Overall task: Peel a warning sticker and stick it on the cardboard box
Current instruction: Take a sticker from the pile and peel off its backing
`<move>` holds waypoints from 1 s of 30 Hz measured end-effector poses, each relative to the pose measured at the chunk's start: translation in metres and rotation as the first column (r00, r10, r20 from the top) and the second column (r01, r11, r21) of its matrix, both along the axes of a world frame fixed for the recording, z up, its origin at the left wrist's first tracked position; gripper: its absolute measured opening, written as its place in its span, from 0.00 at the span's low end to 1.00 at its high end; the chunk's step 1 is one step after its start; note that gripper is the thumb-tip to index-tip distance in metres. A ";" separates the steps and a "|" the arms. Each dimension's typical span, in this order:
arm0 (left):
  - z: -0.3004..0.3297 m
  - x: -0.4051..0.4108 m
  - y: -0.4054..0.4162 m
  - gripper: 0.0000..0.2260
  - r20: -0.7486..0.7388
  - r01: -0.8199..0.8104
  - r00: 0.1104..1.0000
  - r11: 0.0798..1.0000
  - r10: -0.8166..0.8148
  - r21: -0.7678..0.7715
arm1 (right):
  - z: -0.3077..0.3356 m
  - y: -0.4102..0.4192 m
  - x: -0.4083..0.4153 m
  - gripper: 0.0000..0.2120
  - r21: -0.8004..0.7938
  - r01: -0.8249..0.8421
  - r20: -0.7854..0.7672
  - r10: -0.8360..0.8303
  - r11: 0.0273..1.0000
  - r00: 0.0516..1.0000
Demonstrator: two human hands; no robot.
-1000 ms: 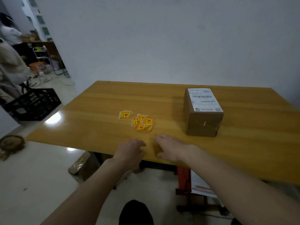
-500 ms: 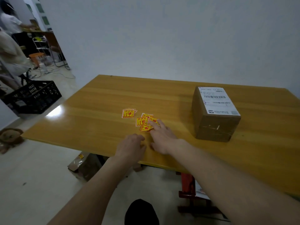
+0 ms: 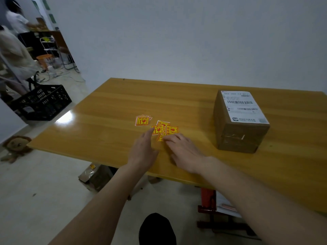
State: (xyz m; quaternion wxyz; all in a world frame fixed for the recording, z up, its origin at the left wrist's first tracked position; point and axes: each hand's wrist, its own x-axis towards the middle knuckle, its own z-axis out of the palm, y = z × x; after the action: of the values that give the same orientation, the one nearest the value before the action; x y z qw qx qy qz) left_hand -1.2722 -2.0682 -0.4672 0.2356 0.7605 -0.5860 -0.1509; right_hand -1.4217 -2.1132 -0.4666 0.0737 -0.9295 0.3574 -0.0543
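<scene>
Several yellow-and-red warning stickers [image 3: 164,129] lie in a loose pile near the middle of the wooden table [image 3: 109,106], with one small stack [image 3: 143,120] set apart to the left. A brown cardboard box [image 3: 238,126] with a white shipping label on top stands to the right. My left hand [image 3: 143,151] stretches flat, fingertips touching the pile's left edge. My right hand [image 3: 184,149] rests palm down, fingertips on the nearest sticker. Neither hand holds anything.
A black plastic crate [image 3: 42,105] sits on the floor to the left, a plush toy [image 3: 16,145] nearer the table corner. Another person [image 3: 12,50] moves in the far left background. A small carton [image 3: 95,175] lies under the table's front edge.
My left hand has opened and reached forward to the sticker pile. My right hand has stayed at the pile, its fingertips pulling slightly back. The view shifted left, so the box sits further right.
</scene>
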 end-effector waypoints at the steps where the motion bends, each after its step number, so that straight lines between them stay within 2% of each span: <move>1: 0.001 -0.004 0.000 0.33 -0.003 0.025 1.000 0.999 -0.025 -0.031 | 0.003 0.003 -0.006 0.25 -0.013 -0.009 0.022 0.009 1.000 1.000; 3: 0.014 -0.031 0.005 0.30 0.003 0.097 0.995 0.990 -0.097 -0.101 | 0.020 0.017 -0.037 0.25 -0.055 0.001 0.079 0.004 0.999 0.997; 5: 0.016 -0.044 0.005 0.23 -0.029 0.095 0.995 0.987 -0.100 -0.134 | 0.026 0.020 -0.046 0.26 -0.066 -0.001 0.115 0.009 0.998 0.993; 10: 0.014 -0.051 0.005 0.07 -0.115 -0.022 0.993 0.983 0.001 -0.180 | 0.029 0.029 -0.057 0.26 -0.045 0.001 0.152 0.005 0.999 0.988; 15: 0.024 -0.064 0.014 0.04 -0.087 -0.015 0.996 0.960 -0.010 -0.280 | 0.029 0.036 -0.067 0.18 -0.102 0.124 0.185 -0.104 0.987 0.977; 21: 0.033 -0.091 0.027 0.03 -0.073 0.003 0.997 0.955 -0.026 -0.296 | 0.038 0.046 -0.077 0.11 -0.074 0.332 0.404 -0.276 0.940 0.872; 24: 0.038 -0.099 0.031 0.04 -0.117 -0.009 0.993 0.955 -0.027 -0.296 | 0.044 0.048 -0.076 0.11 0.072 0.396 0.467 -0.382 0.915 0.797; 27: 0.041 -0.104 0.033 0.05 -0.191 -0.011 0.980 0.951 -0.051 -0.310 | 0.049 0.051 -0.072 0.13 0.348 0.356 0.516 -0.494 0.867 0.699; 30: 0.042 -0.109 0.035 0.05 -0.346 -0.023 0.934 0.949 -0.092 -0.314 | 0.049 0.056 -0.070 0.15 0.464 0.302 0.557 -0.539 0.833 0.632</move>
State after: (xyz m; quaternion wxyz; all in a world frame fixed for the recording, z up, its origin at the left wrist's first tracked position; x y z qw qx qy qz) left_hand -1.3810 -2.0333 -0.4253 0.4525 0.6631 -0.5633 -0.1955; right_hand -1.4913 -2.0576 -0.4175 0.3346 -0.7090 0.5200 -0.3391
